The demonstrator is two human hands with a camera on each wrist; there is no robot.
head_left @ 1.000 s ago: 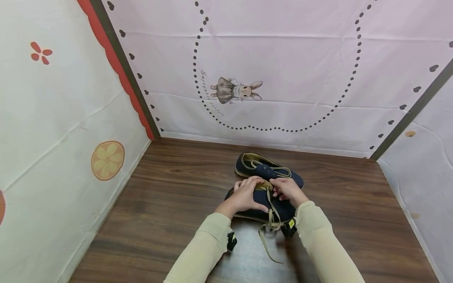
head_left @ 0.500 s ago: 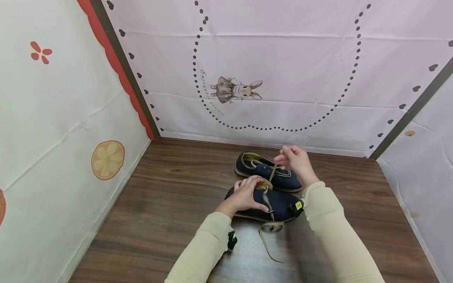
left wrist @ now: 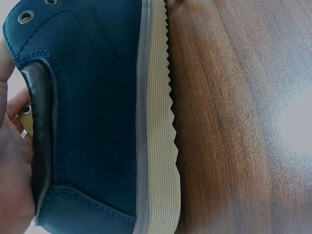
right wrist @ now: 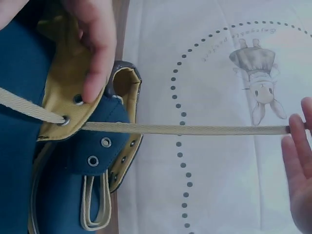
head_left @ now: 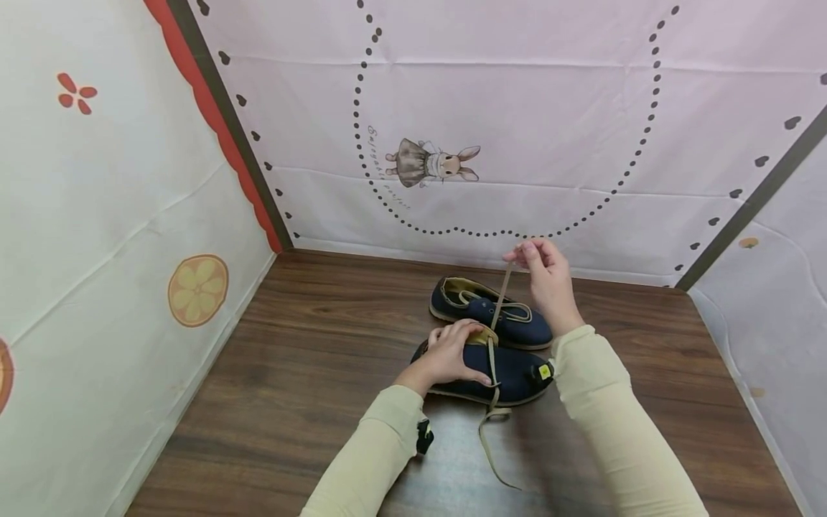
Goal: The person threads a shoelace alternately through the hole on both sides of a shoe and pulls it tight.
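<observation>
A navy shoe (head_left: 520,377) with a yellow lining stands on the floor, toe to the right. My left hand (head_left: 446,355) holds it at the opening, thumb on the near side and fingers on the far side. In the right wrist view, a finger of that left hand (right wrist: 100,48) touches the yellow-lined flap (right wrist: 66,87) beside an eyelet. My right hand (head_left: 549,280) is raised beyond the shoe and pinches a beige shoelace (head_left: 502,291), which runs straight from an eyelet. The lace's other end (head_left: 491,452) trails on the floor on the near side.
Just behind stands a second navy shoe (head_left: 530,334), its lace looped on top. The wood-grain floor (head_left: 323,359) meets a printed cloth wall (head_left: 549,143) at the back, and cloth walls rise at left and right.
My right hand has gone from the shoe's flap up and away toward the back wall, drawing the shoelace out straight. My left hand has stayed on the shoe.
</observation>
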